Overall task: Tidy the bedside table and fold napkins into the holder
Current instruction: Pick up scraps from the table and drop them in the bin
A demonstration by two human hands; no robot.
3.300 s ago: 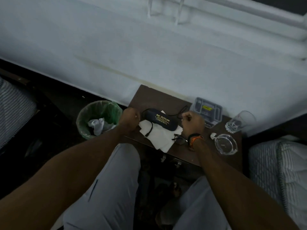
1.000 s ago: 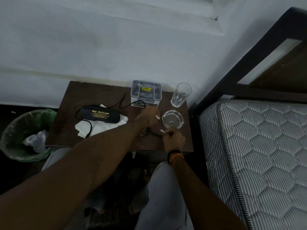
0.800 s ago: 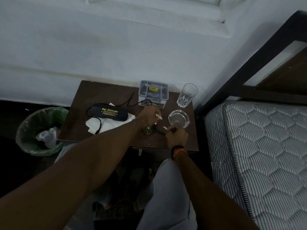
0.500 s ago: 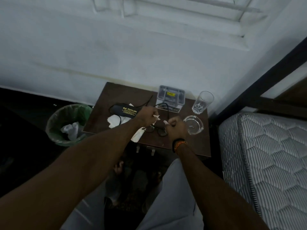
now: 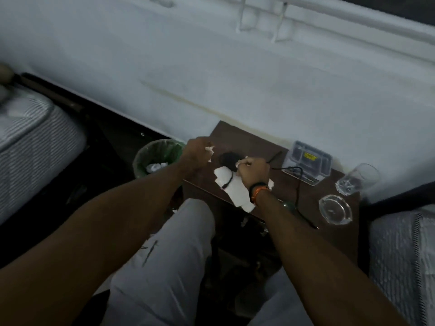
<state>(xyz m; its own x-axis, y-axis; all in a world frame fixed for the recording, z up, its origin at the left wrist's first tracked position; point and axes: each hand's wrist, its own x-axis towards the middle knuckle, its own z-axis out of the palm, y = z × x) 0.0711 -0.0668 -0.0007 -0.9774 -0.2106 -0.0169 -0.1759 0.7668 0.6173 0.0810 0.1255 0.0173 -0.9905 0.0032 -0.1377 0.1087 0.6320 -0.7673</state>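
Note:
The dark brown bedside table (image 5: 237, 140) stands against the white wall. My left hand (image 5: 196, 154) hovers at its left edge, beside the bin, closed on a small white paper scrap (image 5: 209, 150). My right hand (image 5: 254, 170) is over the white napkins (image 5: 235, 189), also closed on a small white scrap (image 5: 242, 162). It hides most of the black spectacle case (image 5: 227, 158). A clear plastic napkin holder (image 5: 306, 161) sits at the back of the table.
A green-lined waste bin (image 5: 157, 158) with crumpled paper stands left of the table. A drinking glass (image 5: 357, 180) and a glass ashtray (image 5: 335, 209) sit at the right. A black cable (image 5: 297, 184) crosses the top. Mattresses (image 5: 400, 255) flank both sides.
Both hands picked small white scraps from near the ashtray and moved left. My left hand has reached the table's left edge by the bin; the right hand is above the napkins.

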